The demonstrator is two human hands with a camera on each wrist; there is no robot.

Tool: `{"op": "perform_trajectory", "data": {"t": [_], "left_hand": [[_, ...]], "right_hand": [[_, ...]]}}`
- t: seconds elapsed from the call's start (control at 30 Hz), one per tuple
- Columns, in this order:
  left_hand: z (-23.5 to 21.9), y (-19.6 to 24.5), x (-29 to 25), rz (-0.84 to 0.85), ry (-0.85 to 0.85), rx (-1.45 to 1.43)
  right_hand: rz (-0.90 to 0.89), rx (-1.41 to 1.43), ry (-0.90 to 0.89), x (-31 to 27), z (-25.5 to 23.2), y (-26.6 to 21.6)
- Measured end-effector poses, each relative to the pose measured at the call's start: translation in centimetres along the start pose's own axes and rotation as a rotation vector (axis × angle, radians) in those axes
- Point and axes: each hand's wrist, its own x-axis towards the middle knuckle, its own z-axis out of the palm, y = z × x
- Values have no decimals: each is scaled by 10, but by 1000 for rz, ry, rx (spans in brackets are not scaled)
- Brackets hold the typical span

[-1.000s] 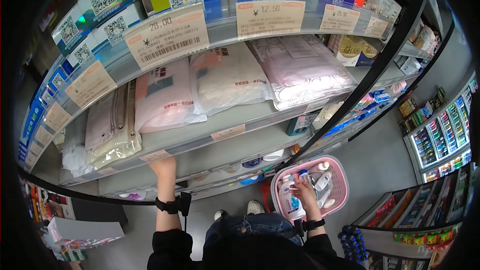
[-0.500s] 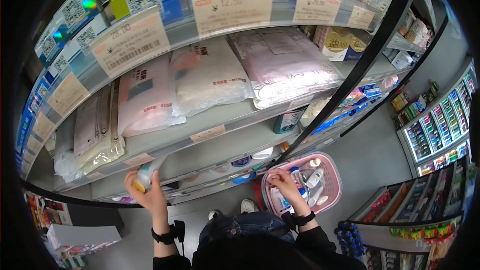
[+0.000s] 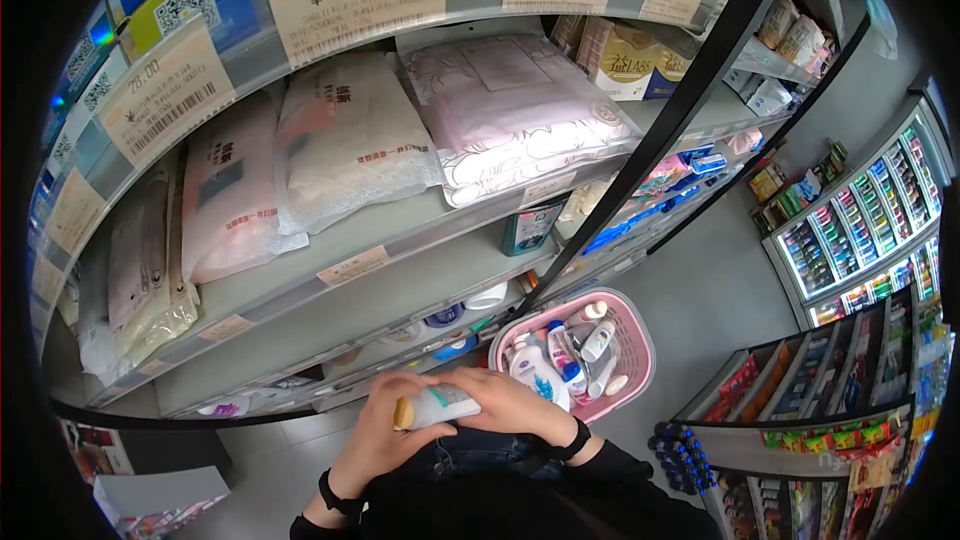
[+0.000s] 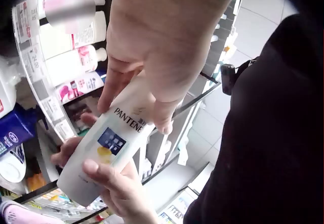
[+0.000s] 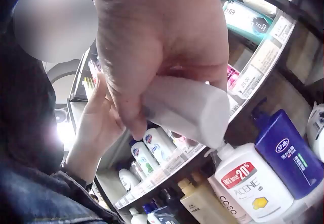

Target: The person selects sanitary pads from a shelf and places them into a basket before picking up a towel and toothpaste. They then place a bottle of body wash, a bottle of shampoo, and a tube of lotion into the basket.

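A white Pantene bottle [image 3: 440, 406] with a gold cap lies tilted between both hands, in front of the body. The left hand [image 3: 392, 425] grips its cap end, thumb along one side. On the other end, the right hand [image 3: 510, 402] has its fingers and thumb round the bottle. The left wrist view shows the label of the bottle [image 4: 109, 143] facing up, with the left hand [image 4: 157, 47] above and the right hand [image 4: 119, 183] below. In the right wrist view the base of the bottle [image 5: 215, 115] sticks out under the right hand [image 5: 162, 37].
A pink basket [image 3: 645, 340] holding several bottles stands on the floor at the shelf's right end. Packaged pink and white textiles [image 3: 520, 100] lie on the shelf [image 3: 400, 230]. A black upright post [image 3: 665, 130] rises at its end. Lower shelves hold pump bottles [image 5: 255, 183].
The left hand has come away from the shelf with the bottle, towards the body. My right hand has left the basket and moved left onto the bottle. The view has shifted right.
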Motion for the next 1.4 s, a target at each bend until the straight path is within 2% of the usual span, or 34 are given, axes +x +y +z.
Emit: {"op": "perform_trajectory", "data": {"t": [0.03, 0.07, 0.1, 0.13, 0.17, 0.23, 0.3, 0.37, 0.4, 0.43, 0.5, 0.57, 0.63, 0.67, 0.7, 0.77, 0.83, 0.9, 0.93, 1.03, 1.13, 1.23, 1.33, 1.37, 1.4], "left_hand": [[1, 0, -1, 0, -2, -3], [3, -1, -4, -146, 60, -38], [3, -3, -5, -291, 122, -72], [-1, -3, -4, -249, 201, -19], [-8, -5, -7, -249, 203, -20], [-25, -13, -19, -363, 169, 122], [-31, -22, -36, -401, 211, 118], [-35, -32, -55, -537, 256, 48], [-36, -31, -59, -561, 297, 77], [-38, -31, -66, -570, 311, 85], [-44, -36, -80, -631, 354, 112], [-49, -34, -87, -662, 411, 131], [-55, -32, -95, -699, 475, 153], [-57, -33, -99, -693, 507, 150], [-58, -34, -102, -685, 538, 146], [-60, -34, -109, -708, 579, 147], [-61, -33, -115, -698, 596, 138], [-61, -34, -124, -699, 612, 126], [-62, -35, -128, -707, 604, 116], [-66, -40, -140, -705, 598, 104], [-72, -43, -148, -666, 593, 113], [-83, -43, -161, -627, 585, 115], [-103, -33, -181, -622, 568, 113], [-110, -31, -190, -642, 569, 112], [-118, -28, -201, -662, 571, 112]], "right_hand": [[88, 40, -2, -5, -1, 3], [176, 80, -6, -12, -2, 6], [177, 80, -6, -19, -5, 10], [402, 104, -30, -28, -10, 16], [627, 128, -56, -39, -14, 23], [767, -54, 42, -73, -2, 63], [906, -145, 54, -102, 1, 97], [1137, -107, 37, -124, 7, 132], [1130, -148, 96, -133, 13, 147], [1118, -148, 82, -139, 17, 162], [1234, -111, 78, -144, 20, 186], [1225, -68, 39, -139, 22, 200], [1243, -73, 225, -135, 34, 219], [1267, -43, 219, -132, 38, 227], [1250, -46, 193, -131, 45, 233], [1219, -179, 274, -130, 58, 238], [1203, -112, 242, -134, 66, 242], [1175, -240, 222, -141, 76, 242], [1070, -228, 249, -151, 81, 250], [1115, -220, 336, -163, 90, 243], [1158, -272, 342, -172, 101, 237], [1133, -305, 440, -179, 118, 218], [1157, -375, 457, -172, 139, 199], [1150, -377, 458, -169, 149, 194], [1067, -388, 498, -166, 160, 187]]}}
